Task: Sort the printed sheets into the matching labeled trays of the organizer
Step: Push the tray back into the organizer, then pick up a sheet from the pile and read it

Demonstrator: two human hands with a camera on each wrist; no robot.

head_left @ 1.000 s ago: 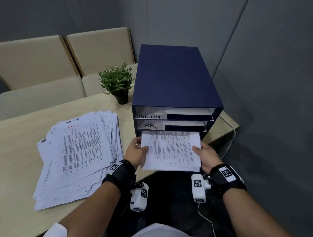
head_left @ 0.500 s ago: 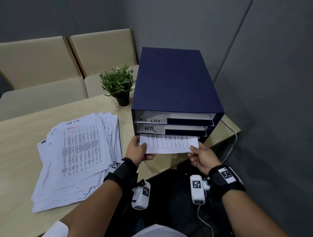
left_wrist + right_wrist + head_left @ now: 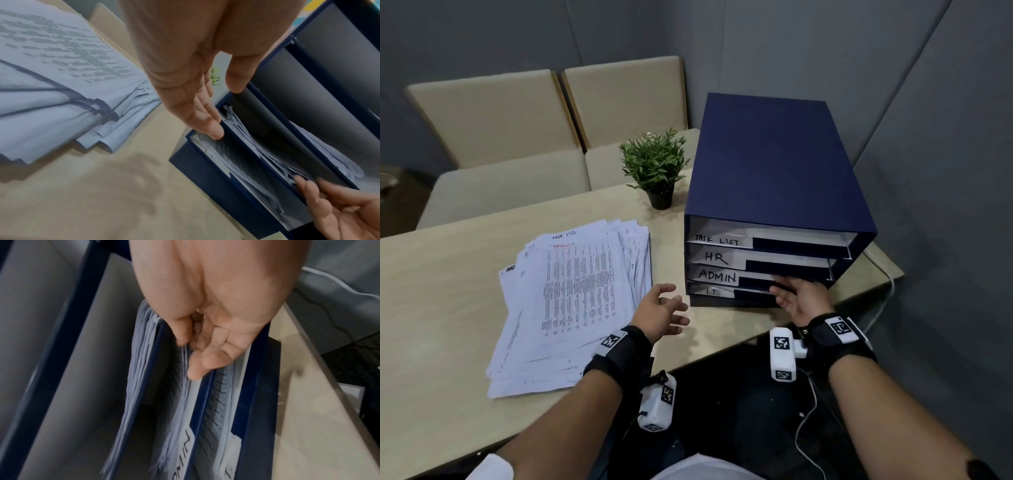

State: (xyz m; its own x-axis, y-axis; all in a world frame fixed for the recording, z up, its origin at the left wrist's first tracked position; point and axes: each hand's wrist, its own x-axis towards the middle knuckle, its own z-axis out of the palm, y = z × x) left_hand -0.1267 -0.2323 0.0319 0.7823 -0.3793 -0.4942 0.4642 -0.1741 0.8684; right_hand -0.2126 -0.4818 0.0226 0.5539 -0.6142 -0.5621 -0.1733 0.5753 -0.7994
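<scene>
I count one navy organizer (image 3: 777,161) with four labeled trays: one TASK LIST tray (image 3: 722,240), one HR tray (image 3: 717,257), one ADMIN tray (image 3: 717,275) and one IT tray (image 3: 711,292). One fanned stack of printed sheets (image 3: 571,301) lies on my one table (image 3: 441,274); I cannot count its pages. There is one potted plant (image 3: 655,168), two beige chairs (image 3: 517,137), and my two hands, left hand (image 3: 661,315) and right hand (image 3: 799,298).

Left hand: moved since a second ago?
Yes. Left hand has let go of the sheet and pulled left, away from the navy organizer, toward the paper stack.
</scene>
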